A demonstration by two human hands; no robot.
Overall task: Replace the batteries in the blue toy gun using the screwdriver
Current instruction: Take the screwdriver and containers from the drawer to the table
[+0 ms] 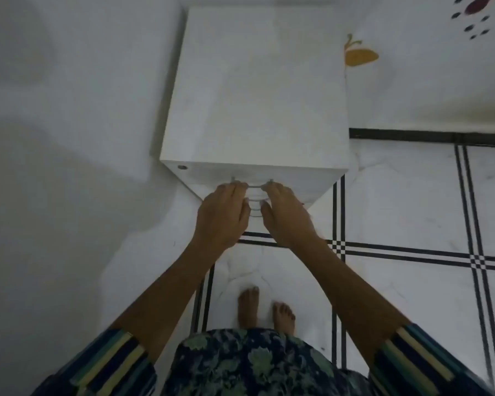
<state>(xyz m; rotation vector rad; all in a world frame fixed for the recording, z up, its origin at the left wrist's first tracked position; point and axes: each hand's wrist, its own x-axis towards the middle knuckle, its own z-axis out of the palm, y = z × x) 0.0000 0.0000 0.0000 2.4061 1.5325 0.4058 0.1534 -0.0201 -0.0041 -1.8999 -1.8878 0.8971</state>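
A white drawer cabinet (pixel 255 90) stands against the wall in front of me. Silver bar handles (pixel 255 186) run down its front, one under another. My left hand (pixel 222 215) and my right hand (pixel 286 214) both reach to the top handle, fingers curled over its two ends. Lower handles show in the gap between the hands. No blue toy gun, screwdriver or batteries are in view.
The floor (pixel 406 201) is white tile with black double lines. A white wall (pixel 69 81) is on the left. A white cloth with a yellow fruit print (pixel 360 57) lies to the right of the cabinet. My bare feet (pixel 265 310) stand just before the cabinet.
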